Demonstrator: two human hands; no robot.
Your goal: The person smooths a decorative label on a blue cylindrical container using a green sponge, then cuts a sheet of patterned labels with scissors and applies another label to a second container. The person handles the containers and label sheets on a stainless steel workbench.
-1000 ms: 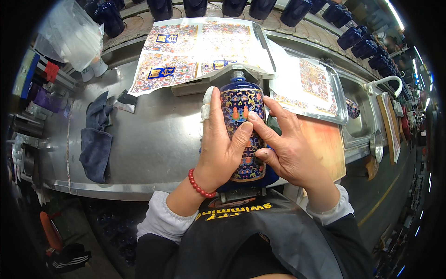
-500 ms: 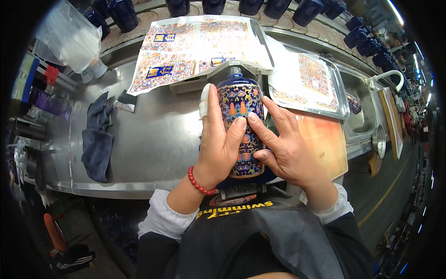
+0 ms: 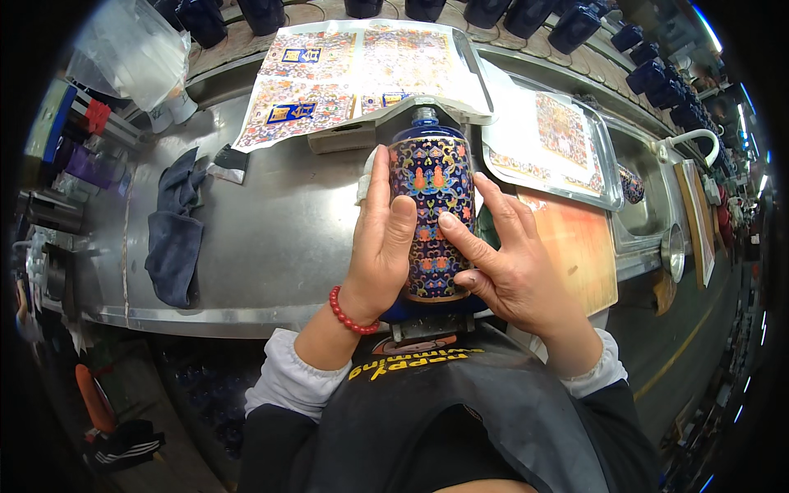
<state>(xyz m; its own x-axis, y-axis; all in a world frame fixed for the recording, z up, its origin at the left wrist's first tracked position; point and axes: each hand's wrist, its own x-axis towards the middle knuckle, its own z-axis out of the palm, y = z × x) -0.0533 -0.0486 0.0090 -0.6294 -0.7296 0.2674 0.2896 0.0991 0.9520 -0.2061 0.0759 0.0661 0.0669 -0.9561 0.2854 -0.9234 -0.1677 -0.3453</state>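
Observation:
A dark blue bottle [image 3: 427, 197] lies with its neck pointing away from me, and a colourful floral decal with gold edges covers its body. Along its left side my left hand [image 3: 380, 246] rests flat, fingers straight and thumb raised off the decal. My right hand [image 3: 518, 267] is spread over the right side. Its index fingertip touches the decal near the middle, the thumb sits lower, and the other fingers reach along the side. Beyond my left fingers, partly hidden, is a white cloth-like piece [image 3: 364, 182].
Printed decal sheets [image 3: 329, 74] lie behind the bottle, with more in a tray [image 3: 612, 197] at right. A dark cloth [image 3: 174, 255] lies on the metal bench [image 3: 263, 246]. Right are a wooden board [image 3: 575, 255] and a sink [image 3: 645, 218]. Blue bottles [image 3: 575, 29] line the back.
My left thumb has lifted off the decal and drawn back to the left. The right hand stays on the bottle in nearly the same pose. The view has shifted slightly.

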